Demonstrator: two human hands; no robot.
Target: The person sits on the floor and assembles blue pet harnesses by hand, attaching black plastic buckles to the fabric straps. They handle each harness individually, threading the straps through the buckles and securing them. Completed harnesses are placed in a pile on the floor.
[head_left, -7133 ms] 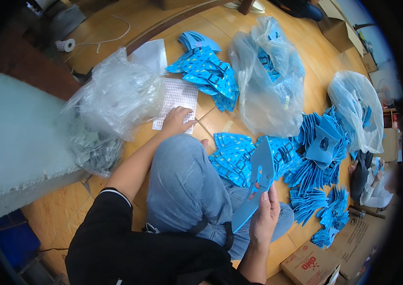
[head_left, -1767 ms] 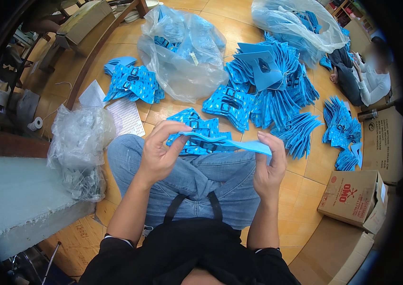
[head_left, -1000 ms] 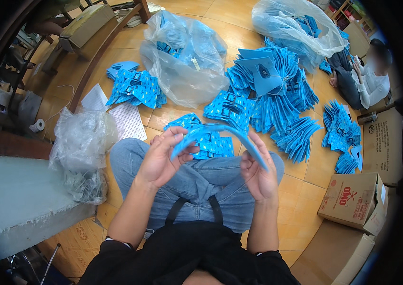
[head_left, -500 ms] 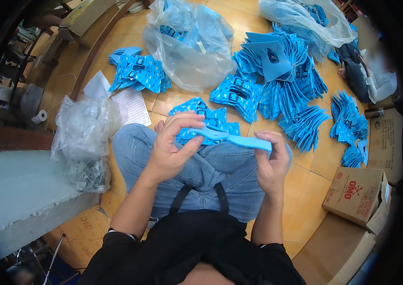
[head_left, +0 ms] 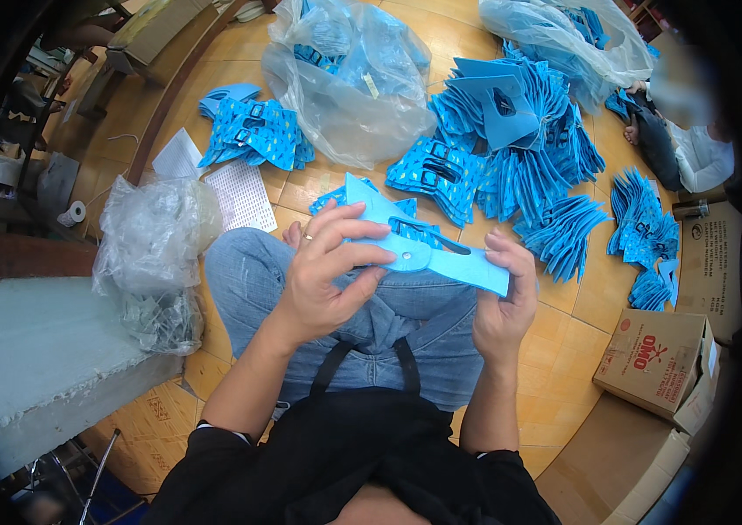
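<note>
Above my lap, both hands hold a flat light-blue foam-like piece with a dark-edged slot and a small round stud. My left hand grips its left part, fingers across the top face and thumb below. The right end is pinched between the thumb and fingers of my right hand. Just beyond, partly hidden by the piece and my left hand, lies a small pile of patterned blue pieces. Further right is a big stack of similar blue pieces, and a smaller patterned pile lies beside it.
Clear plastic bags holding blue pieces stand ahead. Crumpled plastic and printed sheets lie left, near a pale ledge. Cardboard boxes stand right. Another person sits at the far right.
The blue piece has been tilted from nearly edge-on, so its broad face, slot and stud now show. Both hands have turned slightly with it and keep their hold.
</note>
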